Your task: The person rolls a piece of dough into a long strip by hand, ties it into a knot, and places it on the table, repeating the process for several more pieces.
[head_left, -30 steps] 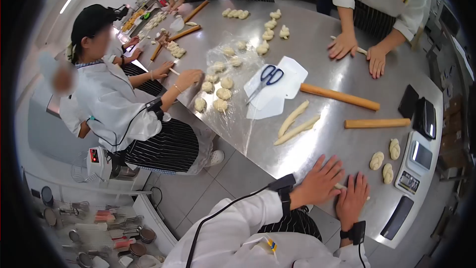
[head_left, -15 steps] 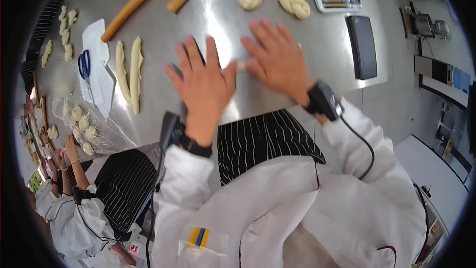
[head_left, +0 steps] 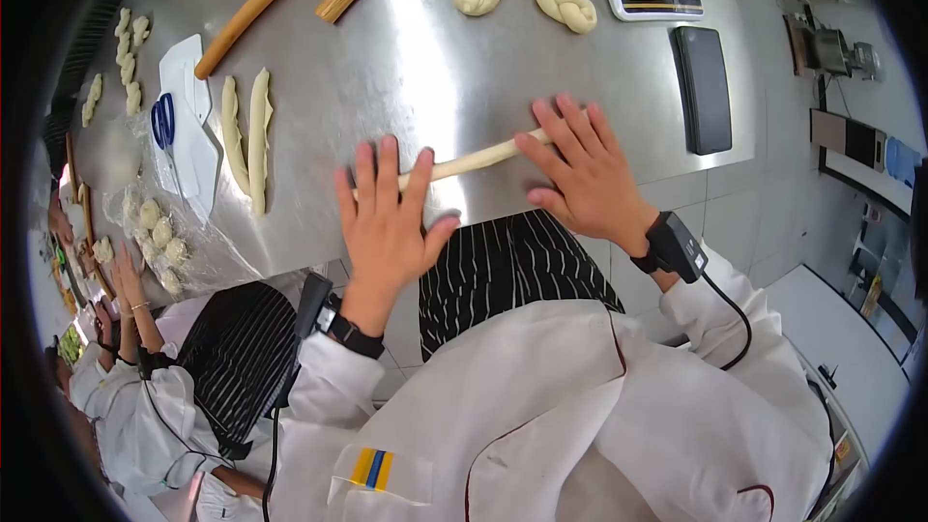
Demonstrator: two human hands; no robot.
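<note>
My left hand [head_left: 387, 217] and right hand [head_left: 592, 169] are unclenched, fingers spread and laid across a slim dough rope [head_left: 474, 160] near its two ends, gripping nothing. The rope lies near my edge of the steel table [head_left: 628, 82], its middle bare between my hands (two thicker dough strips [head_left: 258, 140] lie off to my left).

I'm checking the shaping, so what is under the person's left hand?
A dough strip on the metal table runs under the left hand; the part that the fingers cover cannot be seen.
</note>
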